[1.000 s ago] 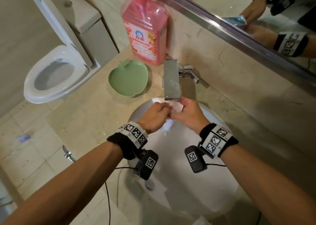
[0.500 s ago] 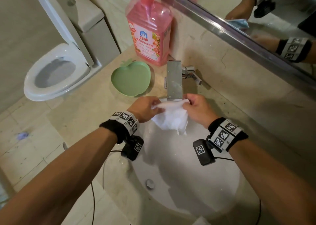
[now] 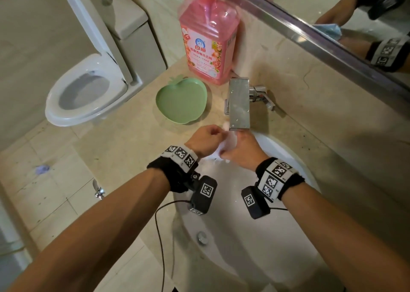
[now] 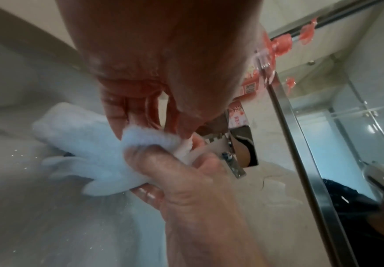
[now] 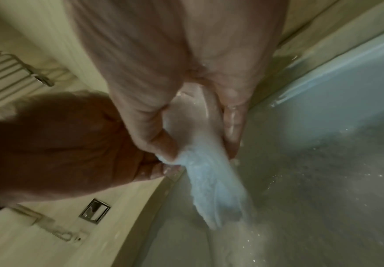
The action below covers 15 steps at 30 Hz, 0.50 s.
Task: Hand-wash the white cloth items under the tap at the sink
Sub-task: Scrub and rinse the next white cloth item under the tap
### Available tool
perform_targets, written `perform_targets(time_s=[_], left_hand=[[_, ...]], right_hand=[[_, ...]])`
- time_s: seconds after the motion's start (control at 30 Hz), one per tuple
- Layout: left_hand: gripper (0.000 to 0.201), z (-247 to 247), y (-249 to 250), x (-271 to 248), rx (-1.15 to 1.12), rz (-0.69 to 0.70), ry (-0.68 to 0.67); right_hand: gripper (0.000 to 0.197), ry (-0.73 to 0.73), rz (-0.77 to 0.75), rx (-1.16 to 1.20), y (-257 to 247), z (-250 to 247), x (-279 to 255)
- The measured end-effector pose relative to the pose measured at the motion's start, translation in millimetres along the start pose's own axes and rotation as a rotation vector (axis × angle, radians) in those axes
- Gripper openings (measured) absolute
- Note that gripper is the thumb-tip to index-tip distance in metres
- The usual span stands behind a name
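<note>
The tap (image 3: pixel 239 104) overhangs the sink's (image 3: pixel 295 172) back rim; the green dish (image 3: pixel 182 100) and pink bottle (image 3: pixel 208 47) crowd the desk (image 3: pixel 124 149) at its back edge.

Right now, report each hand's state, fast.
Left hand: pinching the white cloth under the tap.
Right hand: fingers and thumb gripping the same cloth.
</note>
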<state>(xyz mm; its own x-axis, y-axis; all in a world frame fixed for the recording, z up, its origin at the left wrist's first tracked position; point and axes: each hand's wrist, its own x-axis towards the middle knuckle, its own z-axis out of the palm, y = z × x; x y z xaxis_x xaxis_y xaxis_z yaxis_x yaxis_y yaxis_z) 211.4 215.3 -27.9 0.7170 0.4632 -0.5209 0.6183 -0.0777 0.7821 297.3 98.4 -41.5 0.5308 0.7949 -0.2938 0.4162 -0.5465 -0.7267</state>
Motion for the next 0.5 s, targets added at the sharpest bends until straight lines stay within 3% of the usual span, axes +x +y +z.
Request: perform_targets(time_s=[0.1,0.13,0.2,0.33,0.4,0.5], left_hand=[[0.028,-7.0,-3.4,-3.2,-0.180,-0.029,-0.105],[0.033,-9.7,-5.7,-3.0,-0.142,0.007,-0.108],[0.040,-13.2,-12.0,0.1,0.030,0.107,-0.101],[0.088,-5.7,-17.3,11.9,0.394,0.194,-0.198],[0.088,0.8,-13.8,20.1,0.405,0.227,-0.217],[0.075,7.0,-7.1,29.1,0.397,0.129,-0.257]], right_hand=[[0.016,0.021,0.143,0.121,9.2,-3.6,8.5],[0.024,0.033,0.211,0.240,12.2,-7.8,10.1],[0.040,0.055,0.264,0.364,17.7,-19.5,10.1],[0.054,0.048,0.293,0.526,22.3,-34.5,4.4],[0.053,0.053,0.315,0.634,23.3,-38.4,2.3],[0.051,0.080,0.355,0.749,28.2,-46.6,-3.3]])
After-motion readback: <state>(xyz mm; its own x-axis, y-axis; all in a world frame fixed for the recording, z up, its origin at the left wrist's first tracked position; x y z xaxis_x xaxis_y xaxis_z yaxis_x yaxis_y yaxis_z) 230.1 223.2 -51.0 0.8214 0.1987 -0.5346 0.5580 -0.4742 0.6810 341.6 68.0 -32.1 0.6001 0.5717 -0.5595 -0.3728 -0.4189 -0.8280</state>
